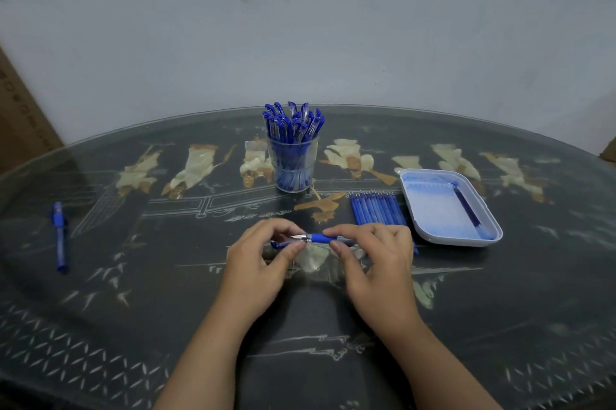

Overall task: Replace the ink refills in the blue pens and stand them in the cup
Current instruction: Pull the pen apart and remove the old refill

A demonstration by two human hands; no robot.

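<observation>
Holding a pen level just above the middle of the table, the person works at its writing end. The left hand pinches the metal tip between thumb and fingertips. The right hand is closed round the barrel just behind the blue grip. A small blue piece, probably the cap, shows under the left fingers, though whether they hold it or it lies on the table cannot be told. This looks like the twisting step at the tip; the picture does not show whether the tip is being unscrewed to free the old ink or tightened over a new one. If it is coming off, the next move calls for steadying the barrel, drawing out the spent stick and taking a fresh one from the row of refills just beyond the right hand. If it is going on, the pen needs capping and standing in the cup, which sits farther back and is already crowded with pens. Right of the refills is a pale tray holding one dark stick, likely a used refill. A loose pen lies well apart at the far left, seemingly not yet done.
</observation>
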